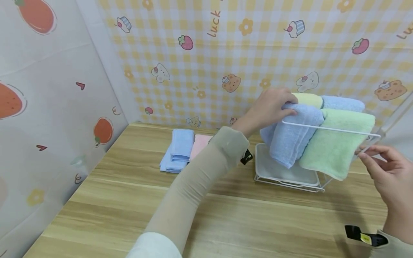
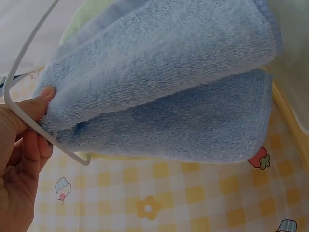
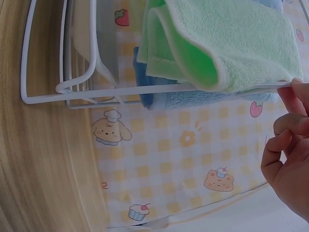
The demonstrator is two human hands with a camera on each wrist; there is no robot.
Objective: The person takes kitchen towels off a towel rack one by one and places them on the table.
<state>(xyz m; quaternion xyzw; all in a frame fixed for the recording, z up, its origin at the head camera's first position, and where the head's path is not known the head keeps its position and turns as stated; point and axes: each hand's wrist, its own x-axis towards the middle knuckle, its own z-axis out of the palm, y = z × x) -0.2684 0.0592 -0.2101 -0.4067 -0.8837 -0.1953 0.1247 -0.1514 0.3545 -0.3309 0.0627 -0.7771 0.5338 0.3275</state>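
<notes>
A white wire rack (image 1: 329, 128) holds several folded towels draped over its upper bars. My left hand (image 1: 274, 104) is at the rack's upper left corner, thumb and fingers pinching the top fold of a blue towel (image 1: 295, 132). In the left wrist view, the thumb tip presses into that blue towel (image 2: 164, 63) and a wire bar crosses in front of the fingers. My right hand (image 1: 392, 172) pinches the rack's right side wire, beside a light green towel (image 1: 342, 143). Behind these hang a yellow towel (image 1: 306, 99) and another blue towel (image 1: 343, 103).
Below the towels, a pale grey tray (image 1: 284, 172) sits in the rack's base on the wooden table (image 1: 135, 208). Small folded blue cloths (image 1: 182, 143) and a pink cloth (image 1: 200, 145) lie to the left, partly behind my left arm. A patterned checked backdrop (image 1: 206, 57) stands behind.
</notes>
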